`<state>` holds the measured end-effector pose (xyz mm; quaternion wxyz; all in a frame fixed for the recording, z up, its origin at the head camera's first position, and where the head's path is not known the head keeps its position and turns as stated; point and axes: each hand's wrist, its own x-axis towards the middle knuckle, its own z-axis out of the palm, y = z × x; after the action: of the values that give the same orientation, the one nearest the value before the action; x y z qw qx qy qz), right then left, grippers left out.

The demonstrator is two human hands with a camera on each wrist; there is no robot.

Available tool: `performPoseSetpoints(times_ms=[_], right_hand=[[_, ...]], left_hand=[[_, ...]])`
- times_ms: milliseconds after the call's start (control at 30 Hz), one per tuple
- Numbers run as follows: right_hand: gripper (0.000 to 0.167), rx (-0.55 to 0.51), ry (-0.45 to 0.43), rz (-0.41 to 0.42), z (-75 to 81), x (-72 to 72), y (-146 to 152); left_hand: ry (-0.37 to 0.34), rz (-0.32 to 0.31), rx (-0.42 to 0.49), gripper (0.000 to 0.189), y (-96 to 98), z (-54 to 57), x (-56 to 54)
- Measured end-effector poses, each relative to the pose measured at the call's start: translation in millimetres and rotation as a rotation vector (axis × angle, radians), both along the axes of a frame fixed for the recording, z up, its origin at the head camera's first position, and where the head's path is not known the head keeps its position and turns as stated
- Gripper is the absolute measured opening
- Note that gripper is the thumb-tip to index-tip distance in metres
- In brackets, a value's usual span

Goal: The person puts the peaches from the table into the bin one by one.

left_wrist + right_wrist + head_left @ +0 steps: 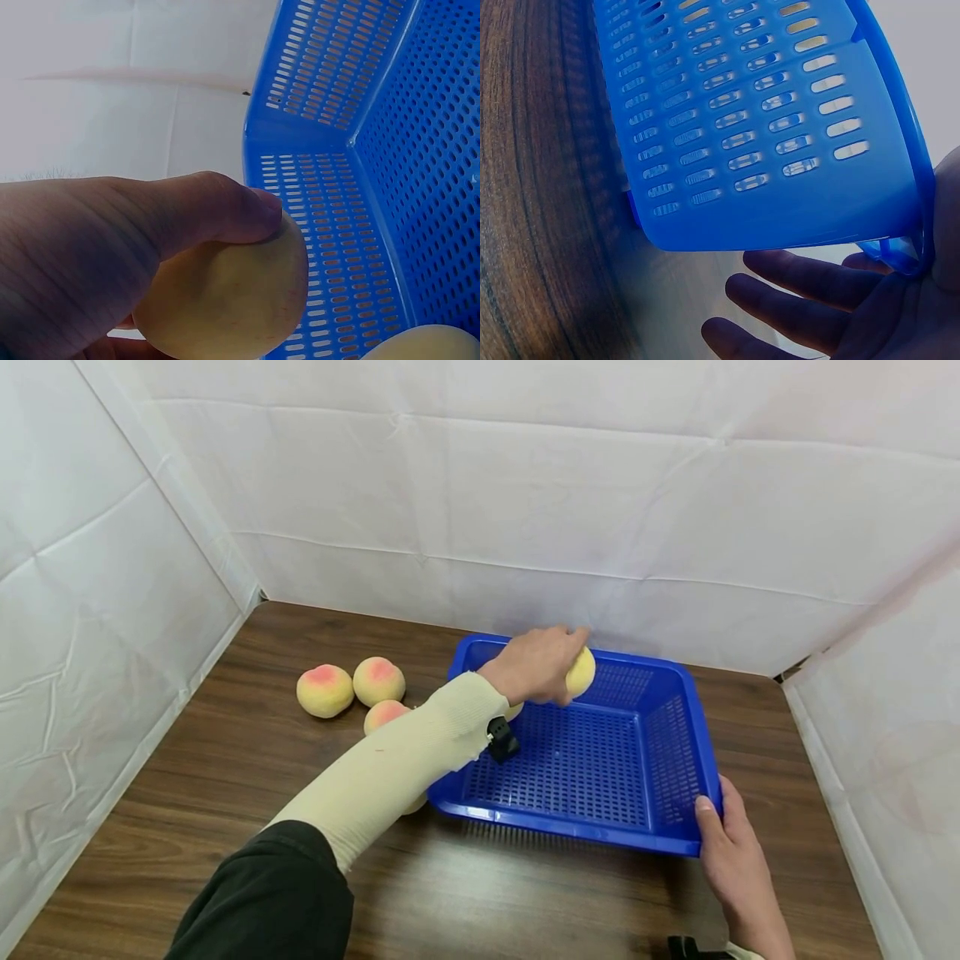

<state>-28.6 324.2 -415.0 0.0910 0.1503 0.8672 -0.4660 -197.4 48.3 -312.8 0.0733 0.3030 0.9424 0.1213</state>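
Note:
My left hand (538, 667) grips a yellow peach (581, 672) over the back part of a blue plastic basket (570, 835). In the left wrist view the thumb presses along the peach (232, 300), beside the basket's slotted wall (330, 232). Another peach (431, 346) lies inside the basket, mostly hidden behind the left wrist in the head view. My right hand (738, 860) holds the basket's near right corner, thumb over the rim. From the right wrist, the other fingers (802, 307) show spread below the outer wall (727, 150).
Left of the basket, pink-topped peaches (325, 691) (378, 681) sit on the brown wooden table (210, 760). A third peach (385, 714) is partly covered by the left forearm, and another (415, 804) peeks out below it. White sheeting (525, 485) surrounds the table's back and sides.

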Motion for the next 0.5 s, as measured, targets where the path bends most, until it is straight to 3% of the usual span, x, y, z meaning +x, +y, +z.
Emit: performPoseSetpoints(times_ms=[500], right_hand=[[0.063, 0.001, -0.018, -0.010, -1.2, -0.5, -1]], left_hand=[[-0.039, 0.011, 0.008, 0.068, 2.5, -10.9, 1.4]])
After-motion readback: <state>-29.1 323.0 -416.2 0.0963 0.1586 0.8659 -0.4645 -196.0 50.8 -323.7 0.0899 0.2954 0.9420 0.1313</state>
